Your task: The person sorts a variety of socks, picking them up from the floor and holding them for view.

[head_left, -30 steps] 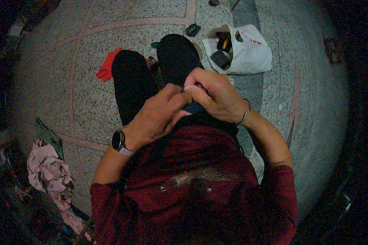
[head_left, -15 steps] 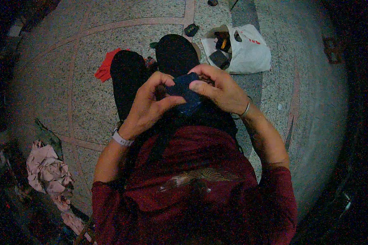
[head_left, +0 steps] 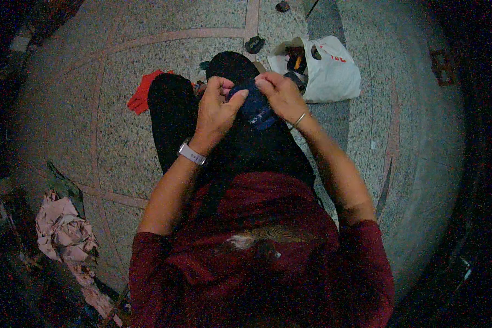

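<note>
A small dark blue cloth [head_left: 252, 104], sock-like in size, hangs over my black-clad thighs with a paler pattern near its lower end. My left hand [head_left: 217, 109] pinches its upper left edge between thumb and fingers. At the upper right edge, my right hand [head_left: 283, 97] grips the same cloth, with the fingers curled in. Both hands are close together above my right knee [head_left: 232, 64]. Whether the cloth is folded or doubled cannot be made out in the dim light.
A white plastic bag [head_left: 336, 71] lies beyond my right hand, its mouth showing dark and yellow items. Red cloth [head_left: 143, 93] lies beside my left knee. Dark bundles [head_left: 254, 44] rest on the speckled floor ahead. Crumpled pinkish material [head_left: 65, 229] sits at the left.
Both hands have moved forward, away from my body, with the blue cloth. The cloth now hangs more spread out between them, where before it was bunched up.
</note>
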### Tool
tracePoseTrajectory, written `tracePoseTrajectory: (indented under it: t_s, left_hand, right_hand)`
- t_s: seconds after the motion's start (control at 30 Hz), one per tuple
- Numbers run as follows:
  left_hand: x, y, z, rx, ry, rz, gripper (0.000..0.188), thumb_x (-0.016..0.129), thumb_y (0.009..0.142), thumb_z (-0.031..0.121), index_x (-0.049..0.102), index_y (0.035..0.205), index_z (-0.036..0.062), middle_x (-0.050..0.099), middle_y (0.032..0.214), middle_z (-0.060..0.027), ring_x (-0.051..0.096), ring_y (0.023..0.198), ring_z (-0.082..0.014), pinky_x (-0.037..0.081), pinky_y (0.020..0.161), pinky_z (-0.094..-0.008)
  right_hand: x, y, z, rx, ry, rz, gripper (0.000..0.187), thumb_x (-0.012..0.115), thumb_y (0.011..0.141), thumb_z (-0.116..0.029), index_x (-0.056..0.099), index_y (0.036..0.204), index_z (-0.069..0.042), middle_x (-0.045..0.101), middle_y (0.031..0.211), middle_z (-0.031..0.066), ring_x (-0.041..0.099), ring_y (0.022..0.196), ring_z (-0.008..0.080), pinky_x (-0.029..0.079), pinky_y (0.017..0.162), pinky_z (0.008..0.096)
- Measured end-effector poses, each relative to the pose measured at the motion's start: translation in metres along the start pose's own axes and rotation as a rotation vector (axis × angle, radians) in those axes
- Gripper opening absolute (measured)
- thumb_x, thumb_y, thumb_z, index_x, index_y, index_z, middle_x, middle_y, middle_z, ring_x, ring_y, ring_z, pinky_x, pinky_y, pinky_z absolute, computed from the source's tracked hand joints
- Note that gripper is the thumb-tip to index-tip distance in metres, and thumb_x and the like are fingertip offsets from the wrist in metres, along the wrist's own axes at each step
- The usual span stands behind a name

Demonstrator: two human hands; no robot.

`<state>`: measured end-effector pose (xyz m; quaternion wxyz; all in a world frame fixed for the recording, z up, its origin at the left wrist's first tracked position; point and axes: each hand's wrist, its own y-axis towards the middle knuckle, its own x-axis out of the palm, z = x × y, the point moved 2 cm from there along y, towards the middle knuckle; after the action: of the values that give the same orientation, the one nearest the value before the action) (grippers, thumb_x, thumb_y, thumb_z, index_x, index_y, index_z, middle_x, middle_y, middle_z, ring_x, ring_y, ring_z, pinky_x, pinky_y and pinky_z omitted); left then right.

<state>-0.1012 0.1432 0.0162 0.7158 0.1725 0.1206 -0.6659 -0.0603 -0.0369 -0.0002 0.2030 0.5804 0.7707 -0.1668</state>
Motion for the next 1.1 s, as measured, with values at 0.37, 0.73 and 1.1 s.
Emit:
tracePoseTrajectory:
  t_s: [0.37, 0.73, 1.1]
  left_hand:
    - [-0.012, -0.023, -0.005, 0.045, -0.180, -0.108, 0.029, 0.066, 0.087, 0.019, 0.055, 0.109, 0.0027, 0.059, 0.103, -0.0072, 0.058, 0.089, -0.0150, 0.050, 0.075, -0.0277]
    - [-0.042, -0.040, 0.005, -0.083, -0.106, -0.105, 0.021, 0.060, 0.092, 0.017, 0.051, 0.105, 0.0037, 0.054, 0.092, -0.0047, 0.054, 0.083, -0.0160, 0.047, 0.072, -0.0304]
    - [0.008, -0.053, 0.069, 0.501, 0.554, -0.385, 0.051, 0.031, 0.101, 0.032, 0.033, 0.142, 0.0026, 0.037, 0.146, -0.0148, 0.029, 0.137, -0.0301, 0.012, 0.114, -0.0449]
  right_hand:
    - [0.000, -0.061, -0.089, -0.309, -0.296, -0.098, 0.058, 0.070, 0.072, -0.030, 0.051, 0.119, -0.001, 0.051, 0.121, 0.0192, 0.046, 0.117, 0.0362, 0.037, 0.098, 0.0441]
    - [0.038, -0.101, -0.064, -0.287, -0.480, -0.008, 0.088, 0.068, 0.079, -0.036, 0.023, 0.145, 0.001, 0.018, 0.153, 0.0170, 0.019, 0.141, 0.0333, 0.023, 0.110, 0.0499]
    - [0.048, -0.110, -0.053, -0.307, -0.519, -0.057, 0.056, 0.055, 0.082, -0.031, 0.052, 0.126, 0.003, 0.031, 0.147, 0.0213, 0.023, 0.138, 0.0377, 0.017, 0.110, 0.0538]
